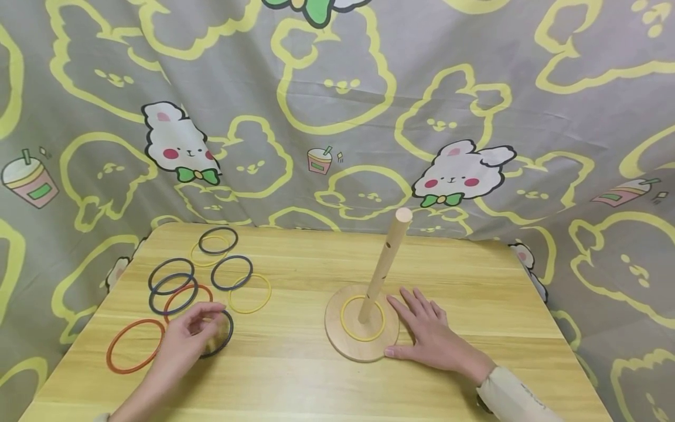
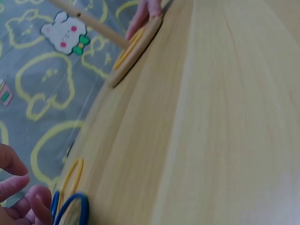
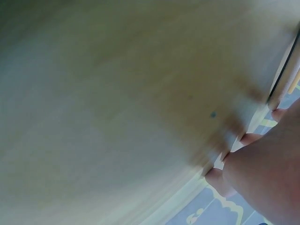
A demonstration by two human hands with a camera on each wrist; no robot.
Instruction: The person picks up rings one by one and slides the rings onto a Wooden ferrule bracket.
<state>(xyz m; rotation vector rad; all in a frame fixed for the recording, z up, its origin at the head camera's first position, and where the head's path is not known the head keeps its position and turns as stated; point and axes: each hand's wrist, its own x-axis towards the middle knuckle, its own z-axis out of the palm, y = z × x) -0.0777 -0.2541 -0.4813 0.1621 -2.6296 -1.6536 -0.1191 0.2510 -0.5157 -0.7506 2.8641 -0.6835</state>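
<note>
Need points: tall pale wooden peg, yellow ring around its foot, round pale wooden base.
Tall pale wooden peg [image 1: 385, 266]: head view, middle of the shaft.
Yellow ring [image 1: 363, 340]: head view, near side of the loop.
Round pale wooden base [image 1: 362, 350]: head view, bare near side.

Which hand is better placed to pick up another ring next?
Likely the left hand: it is right at a dark ring, while the right hand is farther off, touching the wooden base.

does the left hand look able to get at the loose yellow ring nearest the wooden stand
Probably yes: the left hand is close by, and the right side of that yellow ring lies uncovered on the table. Only a dark blue ring overlaps its upper left part.
</note>
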